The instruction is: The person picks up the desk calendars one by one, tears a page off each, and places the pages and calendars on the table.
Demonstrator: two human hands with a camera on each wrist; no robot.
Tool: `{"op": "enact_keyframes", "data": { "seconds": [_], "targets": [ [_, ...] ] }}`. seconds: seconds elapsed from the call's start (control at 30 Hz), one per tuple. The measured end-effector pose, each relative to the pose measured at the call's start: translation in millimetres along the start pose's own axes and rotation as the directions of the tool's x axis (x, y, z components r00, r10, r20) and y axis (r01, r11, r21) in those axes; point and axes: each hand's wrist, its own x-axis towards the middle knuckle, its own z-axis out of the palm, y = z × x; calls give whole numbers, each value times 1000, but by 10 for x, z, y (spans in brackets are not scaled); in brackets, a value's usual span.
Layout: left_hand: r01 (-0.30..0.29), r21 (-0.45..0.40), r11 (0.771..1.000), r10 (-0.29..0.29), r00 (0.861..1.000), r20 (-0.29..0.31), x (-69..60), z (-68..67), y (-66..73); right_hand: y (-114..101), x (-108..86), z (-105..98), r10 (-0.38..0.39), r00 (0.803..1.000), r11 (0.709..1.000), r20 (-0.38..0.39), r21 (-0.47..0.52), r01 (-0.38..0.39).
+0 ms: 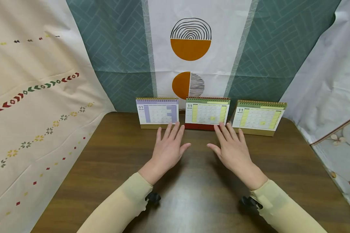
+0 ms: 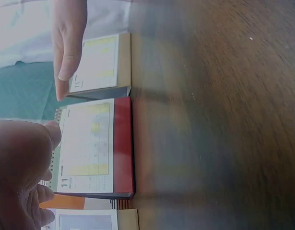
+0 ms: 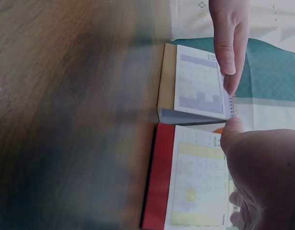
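Three spiral-bound desk calendars stand in a row along the back of the table. On the left is a purple calendar [image 1: 160,113] marked 01, on a tan base. The middle calendar [image 1: 204,113] shows 11 in yellow and green over a red base. To the right, a similar green-and-yellow calendar [image 1: 258,118] has a tan base and stands slightly turned. My left hand [image 1: 168,149] is held palm down with fingers spread, nearest the purple calendar. My right hand [image 1: 232,149], also flat with straight fingers, is in front of the gap between the middle and right calendars. Neither hand holds anything.
The brown wooden table [image 1: 110,181] reflects light at its front middle. Behind it hangs a teal and white curtain [image 1: 119,51] with orange shapes. Patterned cloth [image 1: 46,106] borders the left side, and a pale cloth [image 1: 332,97] the right.
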Motion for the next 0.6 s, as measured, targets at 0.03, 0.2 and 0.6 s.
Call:
{"op": "enact_keyframes", "data": {
  "seconds": [0.03, 0.2, 0.6],
  "targets": [
    [-1, -6, 1000, 1, 1000, 0, 9, 2, 9, 14, -7, -1, 1, 1000, 1000, -2, 1, -1],
    [-18, -21, 1000, 17, 1000, -12, 59, 12, 55, 94, -35, -15, 15, 1000, 1000, -7, -3, -15],
    [-34, -37, 999, 34, 999, -1, 133, 14, 188, 295, -125, -87, 36, 999, 999, -9, -23, -36]
  ]
}}
